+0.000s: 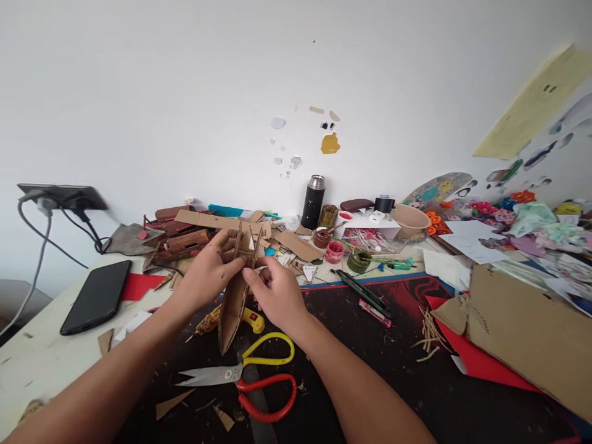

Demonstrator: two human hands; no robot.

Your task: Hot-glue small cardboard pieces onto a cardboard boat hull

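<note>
Between my two hands is a narrow cardboard boat (232, 308), tilted with its pointed end toward me and its upper parts sticking up past my fingers. My left hand (215, 265) grips its left side, fingers closed. On the right side, my right hand (277, 290) pinches the cardboard between thumb and fingers. Just below the boat lie scissors (229, 374) with one yellow and one red handle, blades apart. Behind the boat, partly hidden by it, is a yellow glue gun (253, 320). Small cardboard scraps (173, 404) lie near the scissors.
A black phone (95, 297) lies at the left. Cardboard pieces (296, 245), paint jars (359, 260) and a black flask (313, 202) line the back. A black utility knife (363, 292) rests on the dark mat (365, 382). A large cardboard sheet (527, 333) lies right.
</note>
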